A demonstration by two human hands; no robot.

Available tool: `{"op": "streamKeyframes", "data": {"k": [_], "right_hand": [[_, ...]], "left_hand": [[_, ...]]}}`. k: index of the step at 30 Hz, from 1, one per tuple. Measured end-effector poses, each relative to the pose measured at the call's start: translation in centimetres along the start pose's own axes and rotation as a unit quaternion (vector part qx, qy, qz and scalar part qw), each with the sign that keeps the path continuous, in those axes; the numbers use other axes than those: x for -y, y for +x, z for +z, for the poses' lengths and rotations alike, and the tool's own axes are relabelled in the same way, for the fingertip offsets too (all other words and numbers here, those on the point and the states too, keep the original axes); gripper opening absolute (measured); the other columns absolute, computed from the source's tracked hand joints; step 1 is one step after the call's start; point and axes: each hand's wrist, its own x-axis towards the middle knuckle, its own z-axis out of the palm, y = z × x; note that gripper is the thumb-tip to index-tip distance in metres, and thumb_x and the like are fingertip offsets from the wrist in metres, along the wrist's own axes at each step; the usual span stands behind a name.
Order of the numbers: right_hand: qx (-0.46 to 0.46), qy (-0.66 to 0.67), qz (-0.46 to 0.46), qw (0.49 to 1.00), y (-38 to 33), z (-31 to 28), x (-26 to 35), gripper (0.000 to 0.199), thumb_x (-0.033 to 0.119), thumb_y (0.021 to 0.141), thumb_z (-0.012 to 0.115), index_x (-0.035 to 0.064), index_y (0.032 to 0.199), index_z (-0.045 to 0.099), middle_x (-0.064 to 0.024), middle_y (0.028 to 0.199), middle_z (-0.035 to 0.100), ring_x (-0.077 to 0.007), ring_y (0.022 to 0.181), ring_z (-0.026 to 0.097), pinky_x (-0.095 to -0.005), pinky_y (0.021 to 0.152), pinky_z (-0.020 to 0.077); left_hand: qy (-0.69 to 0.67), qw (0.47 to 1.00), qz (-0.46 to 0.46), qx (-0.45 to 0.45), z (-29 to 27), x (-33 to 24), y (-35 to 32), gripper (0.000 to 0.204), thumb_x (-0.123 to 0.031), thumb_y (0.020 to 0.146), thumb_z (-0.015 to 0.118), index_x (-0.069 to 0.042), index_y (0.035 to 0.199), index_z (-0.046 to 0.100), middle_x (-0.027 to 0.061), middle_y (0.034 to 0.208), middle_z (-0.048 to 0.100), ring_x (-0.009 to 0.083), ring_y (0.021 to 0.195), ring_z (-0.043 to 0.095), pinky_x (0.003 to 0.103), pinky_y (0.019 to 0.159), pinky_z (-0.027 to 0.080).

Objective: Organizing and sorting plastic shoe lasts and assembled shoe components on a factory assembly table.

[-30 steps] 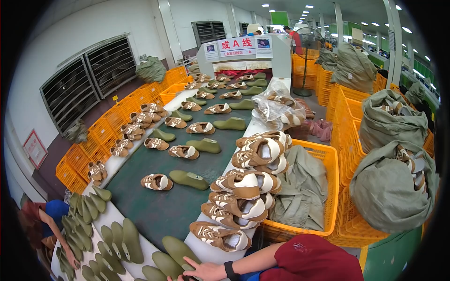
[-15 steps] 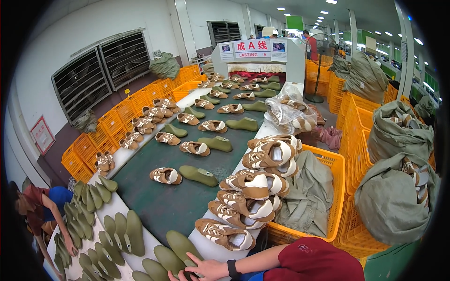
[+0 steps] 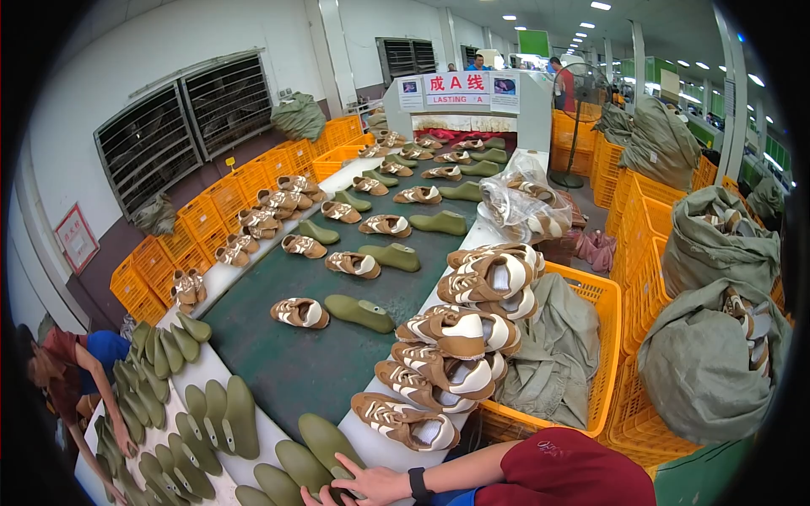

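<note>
My right hand, with a dark band on its wrist, lies at the bottom edge among green shoe lasts. Its fingers curve around the near end of a green shoe last; its lower fingers are partly cut off by the picture's edge. Beside it on the left lies another green shoe last. Just above the wrist stand stacked brown-and-white sneakers on the white ledge. On the dark green belt, a sneaker lies beside a single last. My left hand is out of view.
A co-worker bends at the far left, hands among rows of lasts. More sneakers and lasts line the belt. A yellow crate with grey cloth stands right of the stacked sneakers. Crates and filled sacks crowd the right side.
My right hand keeps its place on the lasts. The view has shifted very slightly. A person in blue now shows more clearly behind the machine at the back.
</note>
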Motion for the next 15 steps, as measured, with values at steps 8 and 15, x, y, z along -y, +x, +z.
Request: {"op": "streamKeyframes", "data": {"k": [8,15], "right_hand": [[0.006,-0.005,0.003,1.0,0.1,-0.5,0.3,0.049,0.028,0.072,0.062,0.0165,0.118,0.05,-0.0396,0.134,0.021,-0.041,0.061,0.06,-0.0426,0.058,0.0523],[0.024,0.008,0.015,1.0,0.2,-0.9,0.5,0.049,0.028,0.072,0.062,0.0162,0.118,0.05,-0.0394,0.134,0.021,-0.0416,0.062,0.06,-0.043,0.058,0.0522]], "left_hand": [[0.0,1.0,0.0,-0.003,0.1,0.0,0.0,0.031,-0.02,0.076,0.063,-0.002,0.102,0.059,0.0298,0.122,0.043,0.0425,0.104,0.048,0.045,0.09,0.041],[0.006,1.0,0.018,-0.018,0.1,0.1,0.1,0.029,-0.019,0.077,0.063,-0.002,0.1,0.059,0.0297,0.121,0.043,0.0419,0.101,0.05,0.045,0.087,0.042]]}}
